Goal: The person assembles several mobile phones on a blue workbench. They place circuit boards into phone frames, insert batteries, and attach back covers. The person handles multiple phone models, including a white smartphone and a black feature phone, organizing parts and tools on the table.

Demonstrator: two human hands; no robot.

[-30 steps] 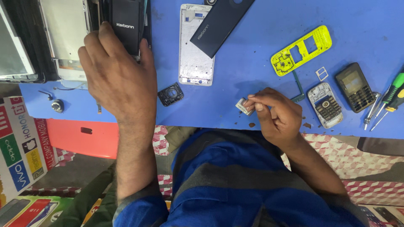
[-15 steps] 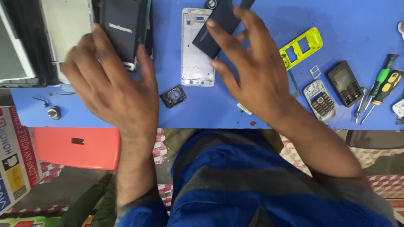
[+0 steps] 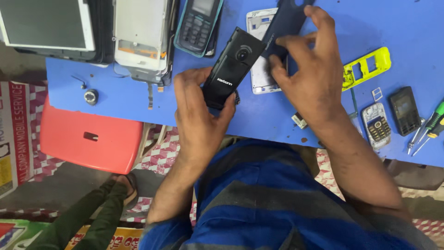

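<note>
table [image 3: 138, 99]: blue, crowded with phone parts; any sweep of an arm could knock bits off the edge
black phone [image 3: 230, 67]: tilted, above table's near edge; left hand [image 3: 199, 115] fingers curled round its lower end; loose grip risks a drop
dark back cover [image 3: 282, 28]: right hand [image 3: 314, 74] fingertips pinch it over white frame [image 3: 259, 51]; could slip
small part [image 3: 299, 120]: near edge; wrist may nudge it off

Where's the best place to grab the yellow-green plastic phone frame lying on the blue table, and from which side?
Pinch the yellow-green plastic phone frame across its two long side rails near the middle, coming straight down from above. It lies flat on the blue table, tilted diagonally, with open cut-outs, so the thin rails are probably the easiest hold.
</note>
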